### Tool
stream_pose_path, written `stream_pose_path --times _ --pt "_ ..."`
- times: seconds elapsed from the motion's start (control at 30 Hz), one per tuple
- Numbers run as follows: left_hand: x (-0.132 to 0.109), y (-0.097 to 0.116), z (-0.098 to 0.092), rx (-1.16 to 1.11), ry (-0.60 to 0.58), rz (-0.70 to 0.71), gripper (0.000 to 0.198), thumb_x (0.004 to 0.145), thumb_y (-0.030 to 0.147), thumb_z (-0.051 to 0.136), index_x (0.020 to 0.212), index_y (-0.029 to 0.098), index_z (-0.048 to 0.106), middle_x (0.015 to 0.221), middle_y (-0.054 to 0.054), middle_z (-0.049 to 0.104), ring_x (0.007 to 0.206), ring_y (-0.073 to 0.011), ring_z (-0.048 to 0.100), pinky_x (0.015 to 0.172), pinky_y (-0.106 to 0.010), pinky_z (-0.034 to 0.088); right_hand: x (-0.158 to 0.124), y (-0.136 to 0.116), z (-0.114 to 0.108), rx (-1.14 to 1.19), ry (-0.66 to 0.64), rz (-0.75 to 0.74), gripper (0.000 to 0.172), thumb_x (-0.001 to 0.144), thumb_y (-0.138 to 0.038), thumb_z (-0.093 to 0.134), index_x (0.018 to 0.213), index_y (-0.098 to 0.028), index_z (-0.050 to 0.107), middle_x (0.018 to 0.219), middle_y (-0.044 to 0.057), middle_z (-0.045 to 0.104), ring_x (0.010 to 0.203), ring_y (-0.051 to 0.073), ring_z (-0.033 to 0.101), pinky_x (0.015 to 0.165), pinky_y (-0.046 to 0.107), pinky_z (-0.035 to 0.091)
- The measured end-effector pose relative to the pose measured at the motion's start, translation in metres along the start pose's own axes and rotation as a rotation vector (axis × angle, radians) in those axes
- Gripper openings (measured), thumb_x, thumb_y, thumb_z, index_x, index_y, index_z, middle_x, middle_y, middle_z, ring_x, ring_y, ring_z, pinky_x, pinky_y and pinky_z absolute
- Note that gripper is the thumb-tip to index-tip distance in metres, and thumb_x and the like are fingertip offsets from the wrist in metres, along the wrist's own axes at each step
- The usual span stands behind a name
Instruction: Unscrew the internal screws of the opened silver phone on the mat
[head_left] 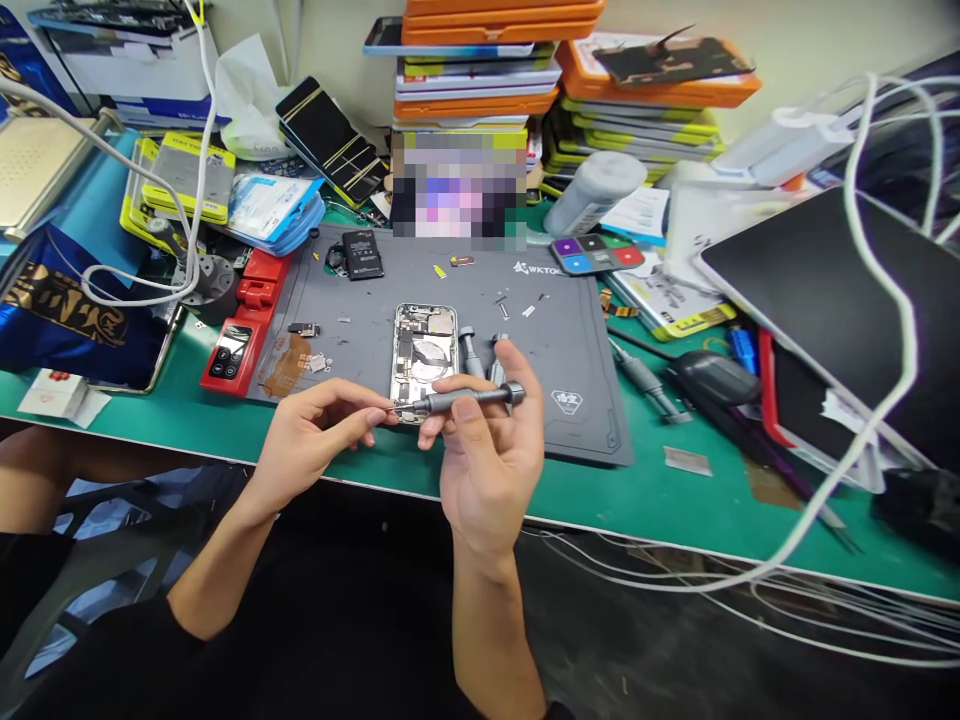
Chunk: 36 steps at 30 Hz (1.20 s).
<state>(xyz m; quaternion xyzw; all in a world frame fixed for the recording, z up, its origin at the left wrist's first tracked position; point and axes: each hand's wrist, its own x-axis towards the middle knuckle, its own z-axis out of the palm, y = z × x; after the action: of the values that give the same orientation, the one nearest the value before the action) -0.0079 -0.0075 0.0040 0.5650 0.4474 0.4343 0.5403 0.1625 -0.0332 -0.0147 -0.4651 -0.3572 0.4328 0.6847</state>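
An opened phone (pixel 425 355) lies on the grey work mat (pixel 360 370), its inner parts exposed. Above its lower end, my right hand (pixel 491 450) grips a grey precision screwdriver (pixel 472 399), held almost level with the tip to the left. My left hand (pixel 322 430) pinches at the screwdriver's tip; whether a small screw sits between the fingers is too small to tell. Right of the phone, two more screwdrivers (pixel 471 350) are partly hidden by my right hand. A black battery (pixel 363 255) rests near the mat's top edge, and a small phone part (pixel 304 329) lies left of the phone.
Left of the mat stands a red device with buttons (pixel 232 355). Stacked orange cases (pixel 480 103) line the back. At right are another screwdriver (pixel 649 380), a black tool handle (pixel 712 378), a dark panel (pixel 832 290) and a looping white cable (pixel 885 400). Another person's leg (pixel 45 470) shows at left.
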Motion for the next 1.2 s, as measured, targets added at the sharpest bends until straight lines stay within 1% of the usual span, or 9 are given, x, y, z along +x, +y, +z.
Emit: stream_pose_path --times 0.1,0.23,0.43,0.53,0.63,0.8,0.97,1.07,1.2 --pt "0.0 0.0 0.0 -0.016 -0.01 -0.002 0.014 0.099 0.032 0.082 0.105 0.02 0.086 0.09 -0.005 0.084 0.07 -0.0114 0.073 0.063 -0.019 0.058 0.001 0.003 -0.001 0.051 0.01 -0.039 0.05 0.101 -0.033 0.068 0.149 -0.034 0.053 0.102 0.001 0.076 0.056 0.01 0.063 0.054 0.029 0.059" --pt "-0.001 0.0 0.0 -0.016 -0.013 0.007 0.014 0.102 0.032 0.078 0.106 0.021 0.086 0.093 -0.005 0.084 0.071 -0.0102 0.073 0.064 -0.017 0.058 0.002 0.006 -0.003 0.094 -0.001 -0.092 0.048 0.102 -0.028 0.07 0.147 -0.036 0.058 0.103 0.0 0.077 0.057 0.009 0.065 0.055 0.027 0.06" --pt "0.0 0.0 0.001 -0.023 0.003 0.018 0.016 0.102 0.032 0.077 0.107 0.021 0.087 0.098 -0.006 0.085 0.07 -0.0101 0.073 0.063 -0.018 0.058 0.003 0.012 -0.004 0.01 -0.021 -0.197 0.049 0.104 -0.026 0.066 0.151 -0.037 0.056 0.105 0.001 0.077 0.059 0.01 0.067 0.054 0.027 0.061" --pt "0.001 0.001 0.003 -0.034 0.018 0.014 0.013 0.1 0.029 0.08 0.105 0.021 0.088 0.092 -0.005 0.085 0.068 -0.0095 0.072 0.062 -0.016 0.058 0.003 0.015 -0.005 -0.028 -0.026 -0.236 0.049 0.105 -0.025 0.063 0.152 -0.035 0.053 0.106 0.002 0.077 0.058 0.01 0.066 0.053 0.026 0.06" --pt "0.002 0.002 0.004 -0.042 0.044 0.004 0.009 0.095 0.027 0.085 0.101 0.021 0.089 0.088 -0.004 0.084 0.068 -0.0091 0.072 0.062 -0.015 0.058 0.003 0.016 -0.005 -0.058 -0.029 -0.243 0.05 0.105 -0.025 0.063 0.153 -0.034 0.052 0.105 0.002 0.076 0.057 0.01 0.065 0.054 0.027 0.061" --pt "0.003 0.002 0.005 -0.053 0.07 -0.011 0.008 0.089 0.025 0.089 0.096 0.02 0.089 0.09 -0.006 0.085 0.067 -0.0105 0.073 0.061 -0.017 0.06 0.004 0.015 -0.006 -0.044 -0.04 -0.263 0.05 0.105 -0.022 0.061 0.153 -0.034 0.052 0.105 0.002 0.075 0.056 0.009 0.062 0.054 0.026 0.06" --pt "0.002 0.002 0.004 -0.052 0.048 -0.016 0.009 0.092 0.025 0.086 0.1 0.021 0.09 0.095 -0.007 0.086 0.068 -0.0116 0.075 0.062 -0.019 0.062 0.004 0.014 -0.006 -0.022 -0.049 -0.281 0.05 0.106 -0.019 0.059 0.153 -0.036 0.053 0.105 0.001 0.074 0.058 0.009 0.063 0.053 0.026 0.06" --pt "0.001 0.002 0.003 -0.049 0.04 -0.021 0.01 0.094 0.025 0.085 0.102 0.022 0.09 0.097 -0.006 0.087 0.068 -0.0108 0.074 0.062 -0.018 0.061 0.004 0.013 -0.007 -0.005 -0.05 -0.255 0.05 0.105 -0.02 0.061 0.152 -0.036 0.055 0.103 0.001 0.075 0.059 0.01 0.064 0.054 0.026 0.061" --pt "0.0 0.002 0.002 -0.019 0.031 -0.031 0.01 0.094 0.023 0.084 0.101 0.023 0.09 0.092 -0.006 0.086 0.067 -0.0108 0.074 0.059 -0.017 0.059 0.002 0.01 -0.006 0.002 -0.04 -0.207 0.049 0.105 -0.023 0.063 0.15 -0.038 0.057 0.103 0.0 0.076 0.06 0.01 0.065 0.056 0.027 0.062"
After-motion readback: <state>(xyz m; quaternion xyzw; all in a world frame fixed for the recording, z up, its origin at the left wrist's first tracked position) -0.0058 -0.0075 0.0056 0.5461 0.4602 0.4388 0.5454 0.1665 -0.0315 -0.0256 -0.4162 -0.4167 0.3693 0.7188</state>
